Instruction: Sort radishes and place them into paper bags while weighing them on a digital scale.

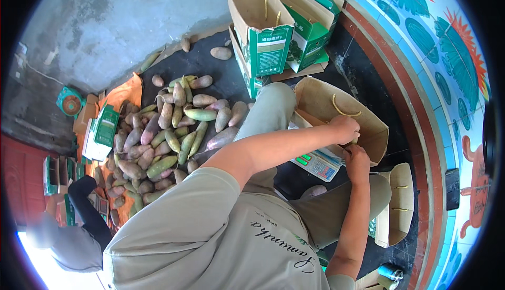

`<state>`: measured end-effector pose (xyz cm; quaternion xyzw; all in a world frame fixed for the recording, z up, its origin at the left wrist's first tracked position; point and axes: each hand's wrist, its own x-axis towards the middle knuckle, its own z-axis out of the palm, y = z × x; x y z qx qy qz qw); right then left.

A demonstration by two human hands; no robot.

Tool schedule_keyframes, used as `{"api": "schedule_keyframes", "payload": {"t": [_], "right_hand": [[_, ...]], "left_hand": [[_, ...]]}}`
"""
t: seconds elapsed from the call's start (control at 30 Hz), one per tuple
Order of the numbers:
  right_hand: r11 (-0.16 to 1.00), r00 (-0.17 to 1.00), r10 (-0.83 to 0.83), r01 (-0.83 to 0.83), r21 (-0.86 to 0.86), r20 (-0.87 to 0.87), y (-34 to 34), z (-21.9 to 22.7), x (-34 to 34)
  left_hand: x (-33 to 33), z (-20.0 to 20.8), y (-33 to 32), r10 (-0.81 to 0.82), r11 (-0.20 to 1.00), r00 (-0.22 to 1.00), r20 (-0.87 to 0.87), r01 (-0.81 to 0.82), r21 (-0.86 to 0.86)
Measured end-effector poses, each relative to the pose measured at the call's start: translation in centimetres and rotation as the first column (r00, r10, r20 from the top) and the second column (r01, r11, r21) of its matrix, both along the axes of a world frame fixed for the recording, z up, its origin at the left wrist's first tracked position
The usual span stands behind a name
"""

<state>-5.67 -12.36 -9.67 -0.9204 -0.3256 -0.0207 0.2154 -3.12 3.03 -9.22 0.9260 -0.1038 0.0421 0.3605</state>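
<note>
Rough, scuffed grey plaster wall (131, 21) and dark, matt floor (197, 58) lie to the left of the open carton (376, 124), a brown cardboard shell with a twisted yellow cord handle (336, 107). My left hand (344, 129) and right hand (358, 162) meet over its near side, fingers curled; something small and greenish shows between them, but I cannot tell which grips it. A pale keypad scale (320, 167) shows at the carton's lower left; plump, tapering vegetables (179, 94) heap farther left.

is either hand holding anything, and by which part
A greenish bit shows between the left hand and right hand; whether or where it's held cannot be told.
</note>
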Motion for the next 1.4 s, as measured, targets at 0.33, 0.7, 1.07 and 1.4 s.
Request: {"api": "schedule_keyframes", "payload": {"t": [0.33, 0.7, 1.07, 1.4], "right_hand": [[0.994, 0.999, 0.053, -0.052, -0.094, 0.009, 0.3, -0.2, -0.1], [0.946, 0.997, 0.065, -0.049, -0.32, 0.04, 1.1, -0.6, 0.2], [0.891, 0.989, 0.102, -0.044, -0.452, 0.105, 1.4, -1.5, 1.2], [0.879, 0.99, 0.045, 0.026, -0.477, 0.137, 1.5, -1.3, 1.1]], "left_hand": [[-2.4, 2.6, 6.3, 0.06, 0.998, 0.98, 0.192, -0.059, -0.011], [-19.3, 6.1, 26.7, 0.618, 0.786, 0.785, 0.04, -0.616, -0.063], [-42.4, -12.5, 34.5, 0.856, 0.5, 0.255, -0.449, -0.627, 0.597], [-54.2, -19.3, 29.4, 0.647, 0.67, -0.06, -0.76, -0.432, 0.604]]}}
